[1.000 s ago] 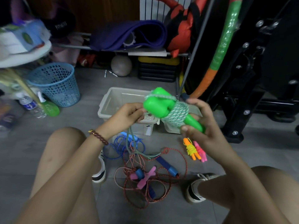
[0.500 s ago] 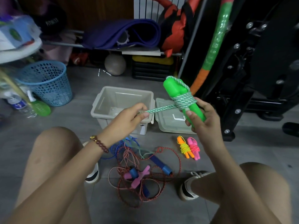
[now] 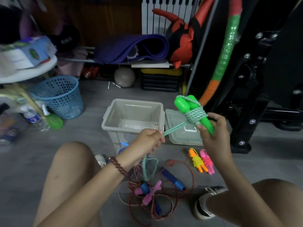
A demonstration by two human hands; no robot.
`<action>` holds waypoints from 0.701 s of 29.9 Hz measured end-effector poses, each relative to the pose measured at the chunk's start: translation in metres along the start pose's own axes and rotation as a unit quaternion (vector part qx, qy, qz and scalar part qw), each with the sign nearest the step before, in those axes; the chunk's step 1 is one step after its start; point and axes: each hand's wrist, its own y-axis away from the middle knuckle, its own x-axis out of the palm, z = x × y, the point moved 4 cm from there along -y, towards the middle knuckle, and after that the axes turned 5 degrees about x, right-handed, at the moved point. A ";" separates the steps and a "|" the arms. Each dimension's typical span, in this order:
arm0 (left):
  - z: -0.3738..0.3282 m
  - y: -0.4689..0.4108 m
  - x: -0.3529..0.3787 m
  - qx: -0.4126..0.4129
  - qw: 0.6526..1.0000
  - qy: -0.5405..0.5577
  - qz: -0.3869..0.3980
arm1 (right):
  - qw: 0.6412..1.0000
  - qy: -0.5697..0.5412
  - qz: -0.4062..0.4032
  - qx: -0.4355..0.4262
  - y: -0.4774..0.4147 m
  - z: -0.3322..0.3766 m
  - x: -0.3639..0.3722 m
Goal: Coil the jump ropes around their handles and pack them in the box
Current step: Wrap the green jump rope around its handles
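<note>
Right-hand grip: the right hand is curled round the lower end of the two green handles, which it holds side by side as one bundle. Fingers wrap the near face. The hold looks firm.

Left-hand grip: the left hand is closed in a fist on the green-and-white rope, which leaves the fist at the thumb side.

Key relation:
- The handles' long axis runs up and to the left from the right grip, tilted, with the free ends uppermost.
- A band of wraps sits just above the right grip, round both handles. One strand also passes over the top ends.
- From that band the rope runs taut, down and to the left, to the left grip. The working strand therefore leaves roughly crosswise to the long axis.
- The left grip is lower than the right grip.
- Slack hangs from below the left grip to the floor. How much is left I cannot tell.

Judgement: winding is under way, not finished. The next turn calls for the left grip to carry the strand round the handles above the right grip, under tension, while the right grip holds the axis steady. If the strand goes slack, the wraps may slide toward the fingers.

The box stands open just beyond the left grip, with its lid beside it, past the right grip. The orange bundle and pink bundle lie coiled on the floor below the right grip, not yet boxed. The red rope lies loose below the left grip.
</note>
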 end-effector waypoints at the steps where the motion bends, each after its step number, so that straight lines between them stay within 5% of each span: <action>1: -0.003 0.001 0.000 0.013 1.000 -0.025 0.005 | 1.000 -0.022 -0.008 0.010 -0.001 -0.001 0.000; 4: -0.007 0.001 -0.001 0.030 0.997 -0.065 0.010 | 0.998 -0.048 -0.028 0.022 -0.003 0.001 -0.003; 8: -0.024 0.009 -0.002 0.146 0.973 -0.165 -0.068 | 0.994 0.098 -0.039 -0.037 -0.001 0.014 -0.005; 11: -0.045 0.024 0.002 0.275 0.882 -0.367 -0.112 | 0.994 0.109 -0.026 -0.004 -0.003 0.011 0.001; 13: -0.055 0.036 0.007 0.381 0.754 -0.515 -0.146 | 0.989 0.145 -0.018 -0.002 -0.005 0.007 0.003; 15: -0.056 0.042 0.014 0.468 0.666 -0.565 -0.135 | 0.981 0.195 0.008 -0.010 -0.003 0.006 0.007; 21: -0.060 0.047 0.014 0.532 0.629 -0.551 -0.135 | 0.942 0.300 0.118 -0.096 0.013 0.012 0.026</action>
